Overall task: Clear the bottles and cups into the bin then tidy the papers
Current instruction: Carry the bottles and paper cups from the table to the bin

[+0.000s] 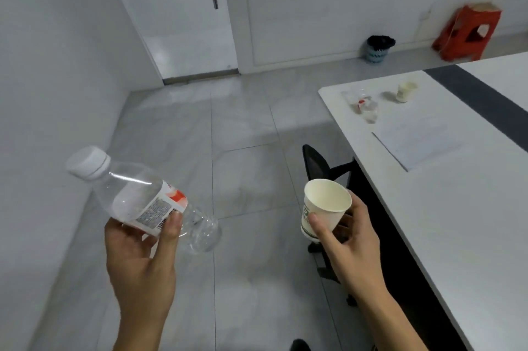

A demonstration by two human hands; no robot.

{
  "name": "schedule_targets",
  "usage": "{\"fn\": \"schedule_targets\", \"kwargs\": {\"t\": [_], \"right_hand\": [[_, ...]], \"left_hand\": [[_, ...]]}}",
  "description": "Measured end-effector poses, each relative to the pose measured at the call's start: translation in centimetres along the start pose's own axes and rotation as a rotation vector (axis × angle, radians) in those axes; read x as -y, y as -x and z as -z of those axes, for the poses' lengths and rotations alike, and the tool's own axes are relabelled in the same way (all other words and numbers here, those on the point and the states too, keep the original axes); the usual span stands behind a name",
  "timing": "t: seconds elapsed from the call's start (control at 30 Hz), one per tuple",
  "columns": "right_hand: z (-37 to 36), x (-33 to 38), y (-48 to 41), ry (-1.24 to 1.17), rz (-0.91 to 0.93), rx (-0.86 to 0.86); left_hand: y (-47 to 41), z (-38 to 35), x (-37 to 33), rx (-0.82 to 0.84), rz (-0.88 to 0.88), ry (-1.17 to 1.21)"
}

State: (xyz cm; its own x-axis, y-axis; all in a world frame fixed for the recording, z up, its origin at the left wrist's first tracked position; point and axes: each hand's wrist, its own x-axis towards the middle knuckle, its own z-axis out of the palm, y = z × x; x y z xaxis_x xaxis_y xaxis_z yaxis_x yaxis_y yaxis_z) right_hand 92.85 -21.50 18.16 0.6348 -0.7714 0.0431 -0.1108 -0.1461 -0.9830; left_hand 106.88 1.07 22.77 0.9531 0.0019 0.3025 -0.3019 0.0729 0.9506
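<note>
My left hand [140, 259] grips a clear plastic bottle [137, 193] with a white cap and a red-and-white label, held tilted over the floor. My right hand [351, 247] holds an empty white paper cup [323, 207], mouth up and tipped slightly. On the white table [471, 222] at the right lie a second clear bottle [364, 106] on its side, another paper cup [405, 91] and a sheet of paper [420, 140]. A small blue bin [377, 49] with a black liner stands on the floor by the far wall.
A black office chair [323, 165] is tucked under the table's left edge. A red stool [468, 33] stands by the far wall, right of the bin. A white door [183, 13] is ahead on the left. Grey tiled floor stretches between me and the bin.
</note>
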Motion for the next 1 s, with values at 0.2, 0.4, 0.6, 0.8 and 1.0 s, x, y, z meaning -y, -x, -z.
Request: {"fn": "schedule_targets", "kwargs": {"t": [0.2,0.4,0.6,0.8,1.0], "right_hand": [[-11.7,0.8,-16.5,0.073,0.028,0.117],[-21.5,0.6,-32.4,0.144,-0.010,0.063],[-23.1,2.8,-45.8,0.130,-0.074,-0.163],[-22.6,-0.7,-60.3,0.071,-0.136,-0.402],[-21.1,-3.0,-80.6,0.034,-0.120,-0.472]], "left_hand": [[-15.5,-3.2,6.8,-0.116,-0.024,-0.018],[-34.6,-10.2,15.2,-0.027,0.033,0.048],[-51.4,-23.2,18.1,0.264,0.009,-0.061],[-61.8,-40.7,23.8,0.523,-0.009,-0.065],[-72.0,-59.2,27.6,0.583,-0.032,-0.024]]}}
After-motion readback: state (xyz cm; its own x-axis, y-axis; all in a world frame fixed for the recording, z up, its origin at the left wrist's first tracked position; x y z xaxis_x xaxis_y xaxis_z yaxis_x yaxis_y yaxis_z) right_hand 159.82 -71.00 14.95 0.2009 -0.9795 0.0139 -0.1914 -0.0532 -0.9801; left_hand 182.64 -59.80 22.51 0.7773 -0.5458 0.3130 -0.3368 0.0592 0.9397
